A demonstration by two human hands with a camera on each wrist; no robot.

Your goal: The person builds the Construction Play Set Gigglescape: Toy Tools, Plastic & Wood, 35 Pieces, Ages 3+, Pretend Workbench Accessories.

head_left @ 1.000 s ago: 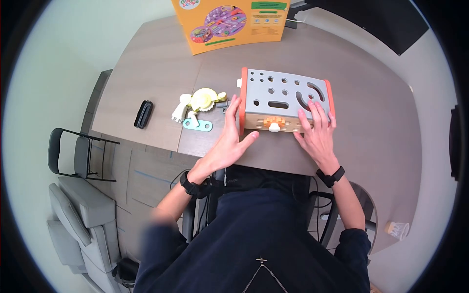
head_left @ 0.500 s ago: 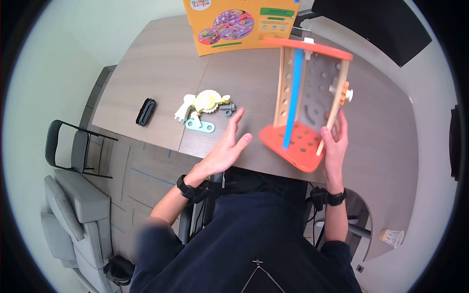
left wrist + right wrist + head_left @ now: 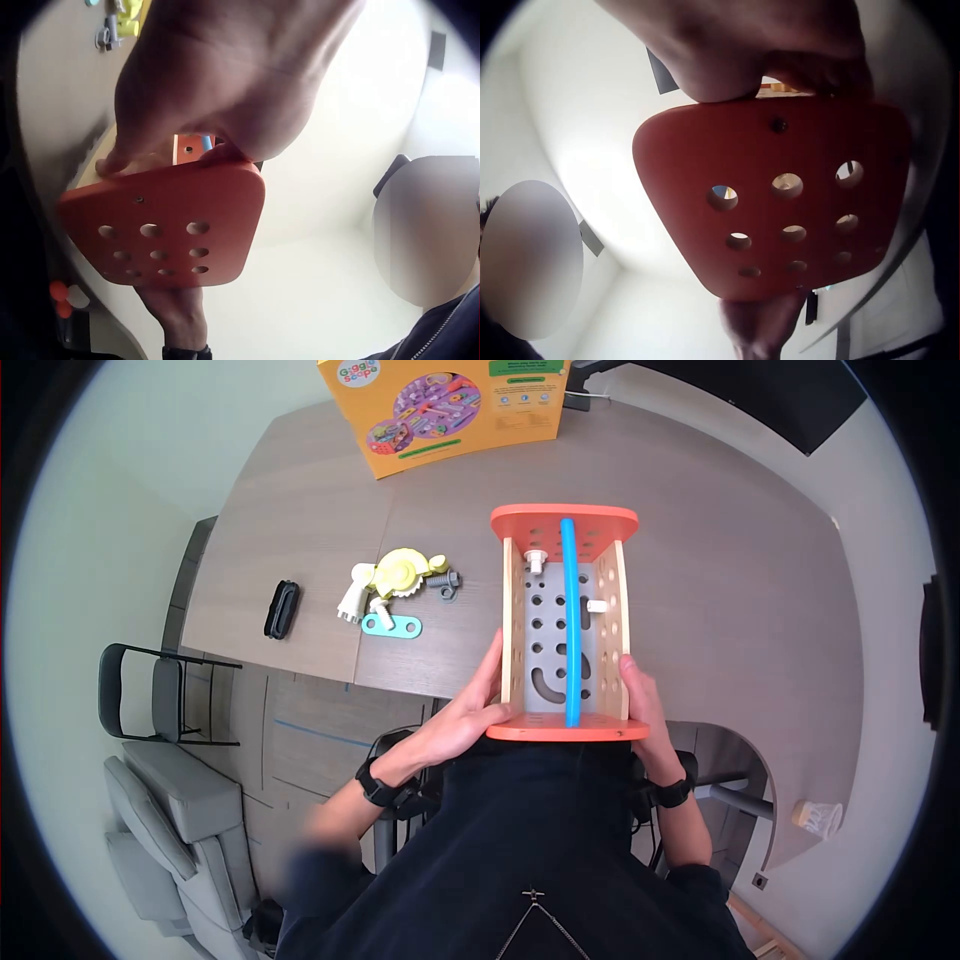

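Observation:
Both hands hold a toy toolbox (image 3: 568,733) at its near end, with its hollow side up over the table's front edge. It has red end panels, light wooden sides and a grey perforated base. A blue rod (image 3: 572,620) runs along its length, and white peg ends (image 3: 536,561) stick out inside. My left hand (image 3: 460,722) grips the left wooden side by the near corner. Against the opposite side, my right hand (image 3: 650,722) holds the wall, thumb uppermost. The near red panel (image 3: 169,225), with rows of holes, fills much of both wrist views.
Left of the toolbox lie yellow-green toy parts (image 3: 402,572), a grey bolt (image 3: 443,579) and a teal strip (image 3: 403,627) with holes. Farther left is a black case (image 3: 283,609). An orange-yellow box (image 3: 450,420) stands at the back, near a dark screen (image 3: 760,390).
The toolbox was grey face up on the table, then lifted and turned in my right hand. Now its hollow side faces up, nearer my body, and my left hand has taken hold too.

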